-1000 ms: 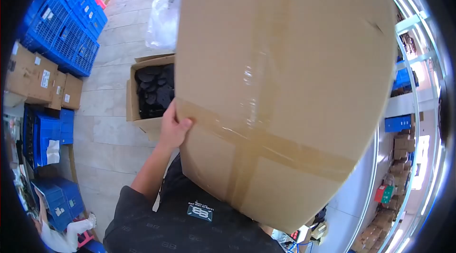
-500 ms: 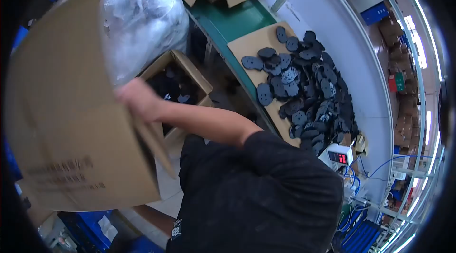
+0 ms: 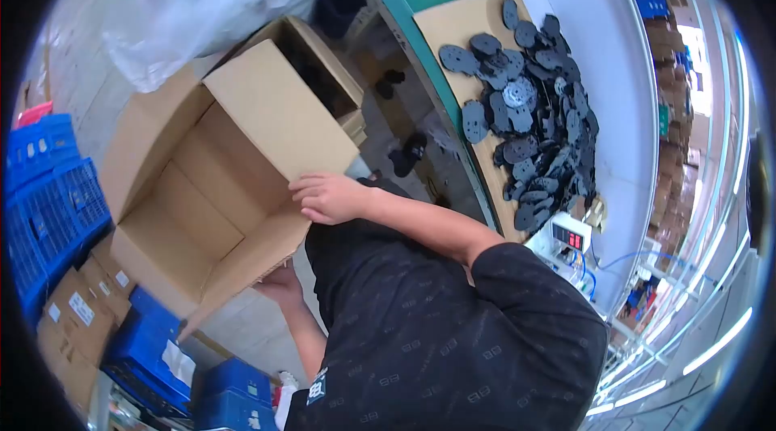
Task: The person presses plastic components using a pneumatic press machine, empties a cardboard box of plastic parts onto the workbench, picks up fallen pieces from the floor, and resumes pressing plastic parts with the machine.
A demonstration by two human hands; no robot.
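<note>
A large cardboard box [image 3: 206,188] is tilted in front of me, its open top and bare inside facing up towards the camera. My right hand [image 3: 327,196] grips the box at its right corner, fingers bent over the edge by a raised flap. Under the lower right side, my left hand [image 3: 280,284] holds the same box, with its fingertips partly hidden by the cardboard. Just behind it stands another open cardboard box [image 3: 343,79] with dark contents, partly covered by the raised flap.
A clear plastic bag [image 3: 210,2] lies beyond the box. On the right, a workbench board [image 3: 432,23] bears a heap of dark flat oval pieces [image 3: 537,124] and a device with a red display [image 3: 566,235]. Blue crates [image 3: 61,204] and stacked cartons [image 3: 77,310] line the left.
The large box has turned and come down from the left, so its inside now shows instead of its printed side. My right hand has moved right and down. My left hand has come into view.
</note>
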